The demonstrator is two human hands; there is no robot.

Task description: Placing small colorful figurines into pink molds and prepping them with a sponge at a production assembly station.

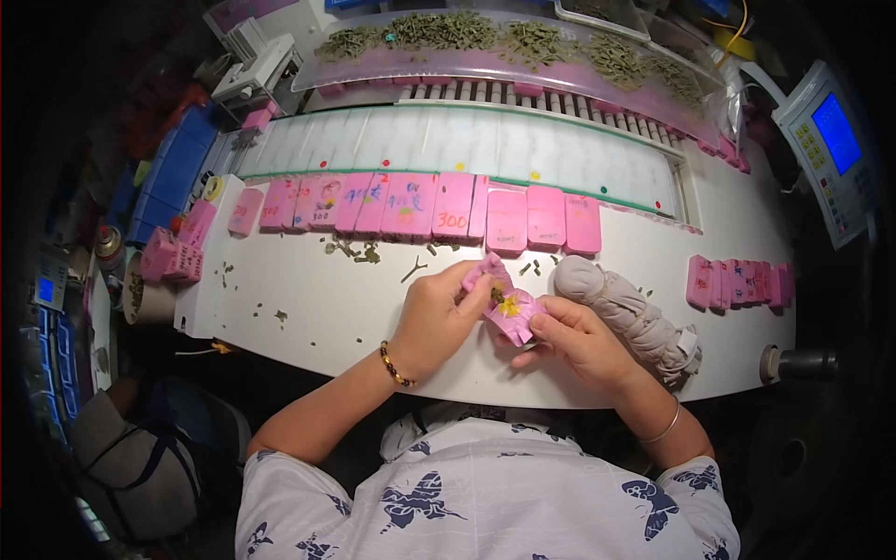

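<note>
Tabletop [308, 294] room beside left hand [439, 308] (leaf bits [370, 253]), pink blocks [407, 207] beyond, grey cloth [627, 313] right

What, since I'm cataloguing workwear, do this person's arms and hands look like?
The left hand and right hand are ungloved. A beaded bracelet, dark with yellowish beads, is worn on the left arm; a thin silvery bangle on the right. The short sleeves are whitish with dark-blue butterfly prints.

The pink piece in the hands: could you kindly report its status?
Left hand, right hand gripping pink piece. Piece creased, yellow-marked. Grey cloth bundle beside right hand.
</note>
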